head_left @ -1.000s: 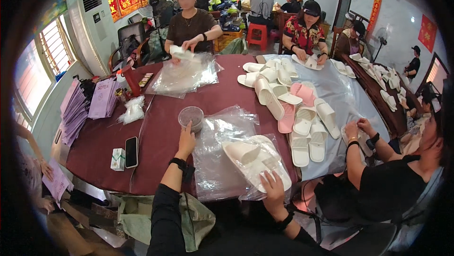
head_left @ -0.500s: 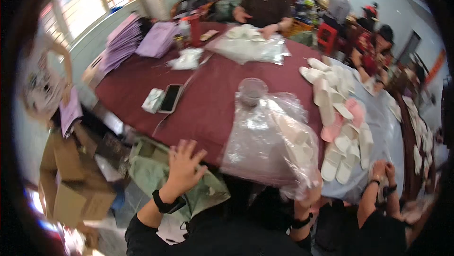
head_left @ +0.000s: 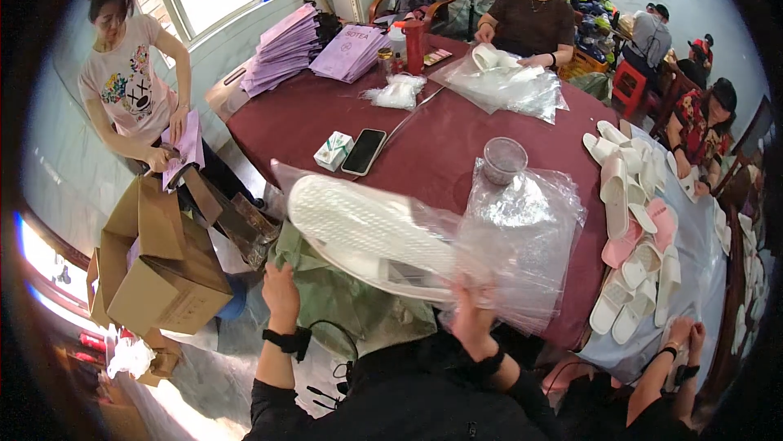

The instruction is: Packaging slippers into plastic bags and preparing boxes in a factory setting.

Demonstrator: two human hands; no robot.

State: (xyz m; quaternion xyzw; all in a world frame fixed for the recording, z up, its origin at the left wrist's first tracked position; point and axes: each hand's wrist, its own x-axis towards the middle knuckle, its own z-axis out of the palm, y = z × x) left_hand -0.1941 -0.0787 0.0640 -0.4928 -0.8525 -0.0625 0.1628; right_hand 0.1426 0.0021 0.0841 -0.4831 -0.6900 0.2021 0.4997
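My right hand [head_left: 475,320] grips a clear plastic bag [head_left: 522,229] holding a pair of white slippers [head_left: 367,233], lifted in front of me over the near edge of the maroon table [head_left: 440,147]. The slippers lie flat in the bag, with a ribbed sole facing up. My left hand [head_left: 281,293] is raised just under the bag's left end, over a green bag [head_left: 342,302] on my lap. Whether that hand holds anything is hidden. Both wrists wear black bands.
On the table are a phone [head_left: 364,152], a small white and green box [head_left: 333,150], a clear cup [head_left: 503,160] and stacked purple bags [head_left: 285,46]. White and pink slippers [head_left: 644,221] pile up at right. A person at left stands by open cardboard boxes [head_left: 159,270]. Another person packs slippers across the table.
My view has swung left and down. The bagged slippers have come up off the table in my right hand. My left hand rose from the green bag toward the bag's end.
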